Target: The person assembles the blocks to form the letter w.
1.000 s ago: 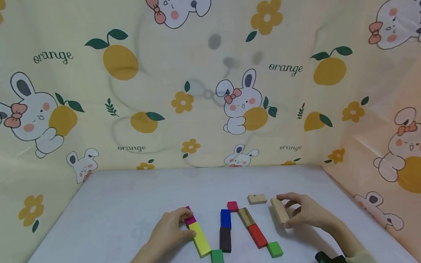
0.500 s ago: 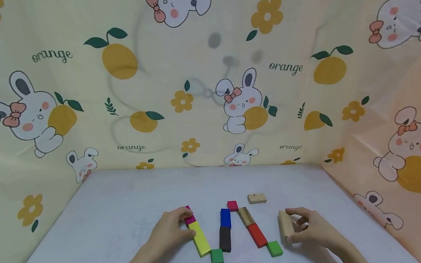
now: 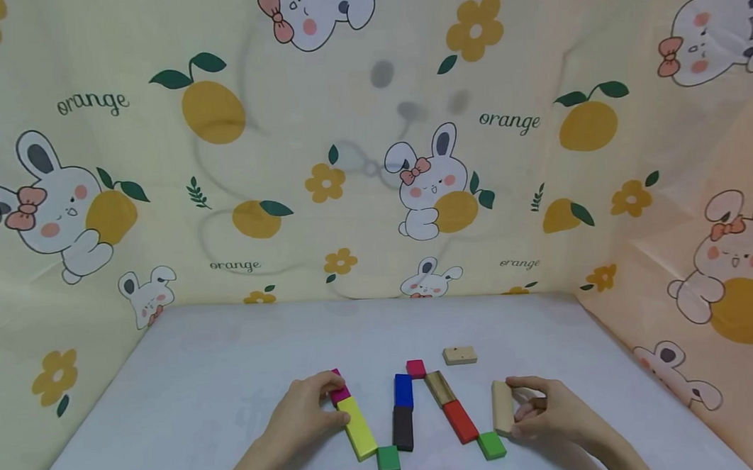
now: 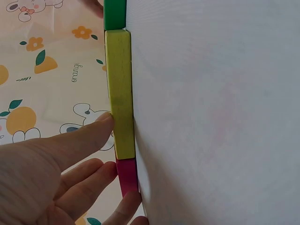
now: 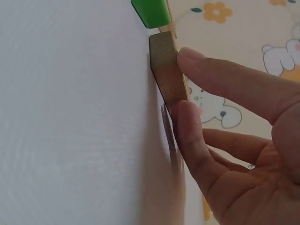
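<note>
My left hand (image 3: 302,409) rests along the left row of blocks. Its thumb touches the side of the yellow block (image 3: 358,431), and its fingertips curl at the far end of the magenta block (image 4: 125,174). A plain wooden block (image 3: 503,407) is pinched lengthwise between the thumb and fingers of my right hand (image 3: 555,414). The near end of that block is close beside the light green block (image 3: 492,446). In the right wrist view, a thin gap shows between the wooden block (image 5: 169,77) and the green block (image 5: 153,13).
A dark green block (image 3: 388,461) joins the yellow block's near end to the black block (image 3: 402,428). Beyond it lie a blue block (image 3: 404,390), a pinkish-red block (image 3: 415,369), a brown block (image 3: 440,388) and a red block (image 3: 460,421). Another wooden block (image 3: 460,355) lies farther back.
My right hand has brought the wooden block nearer to me, then left toward the light green block, turning it straighter. The left hand and the other blocks keep their places.
</note>
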`<state>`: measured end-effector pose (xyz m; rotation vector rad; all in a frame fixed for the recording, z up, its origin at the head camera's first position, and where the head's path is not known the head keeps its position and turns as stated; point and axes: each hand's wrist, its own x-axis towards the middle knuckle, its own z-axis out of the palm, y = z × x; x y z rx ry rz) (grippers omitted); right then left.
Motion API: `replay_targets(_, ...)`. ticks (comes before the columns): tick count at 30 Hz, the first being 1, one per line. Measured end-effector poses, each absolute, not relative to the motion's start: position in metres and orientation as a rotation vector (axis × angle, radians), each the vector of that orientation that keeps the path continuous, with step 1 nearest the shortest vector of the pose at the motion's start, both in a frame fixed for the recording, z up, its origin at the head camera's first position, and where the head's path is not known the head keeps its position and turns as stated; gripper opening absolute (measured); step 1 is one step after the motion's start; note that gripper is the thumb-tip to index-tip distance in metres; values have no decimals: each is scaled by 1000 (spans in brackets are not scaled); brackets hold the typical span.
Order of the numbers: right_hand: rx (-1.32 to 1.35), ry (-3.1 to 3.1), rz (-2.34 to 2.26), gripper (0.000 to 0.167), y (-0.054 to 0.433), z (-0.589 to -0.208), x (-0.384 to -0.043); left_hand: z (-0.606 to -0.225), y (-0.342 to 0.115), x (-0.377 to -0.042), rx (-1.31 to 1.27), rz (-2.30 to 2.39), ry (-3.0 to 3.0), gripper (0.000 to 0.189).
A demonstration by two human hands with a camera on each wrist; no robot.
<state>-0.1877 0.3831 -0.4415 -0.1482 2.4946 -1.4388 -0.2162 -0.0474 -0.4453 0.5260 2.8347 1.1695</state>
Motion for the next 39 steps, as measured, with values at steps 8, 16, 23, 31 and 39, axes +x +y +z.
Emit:
replay_targets(8,-173,2483,-1454,84,383,-444,-188,-444,-47,-216,514,1154,2840,47)
replay_targets(16,-191,2515,-1426,82,383,-449,-190,-444,-47,-216,520,1178,2820,45)
replay_targets(23,-219,2509,-1437,82,383,-448,-190,-444,-47,-216,505,1171,2818,44)
replay_targets(31,-217,2517,-1416,81,383,-445,-189,-445,-48,-216,515,1167,2827,44)
replay_targets(39,-165,2559,-1374,81,382,-446,-187,-446,-48,-217,508,1162,2826,44)
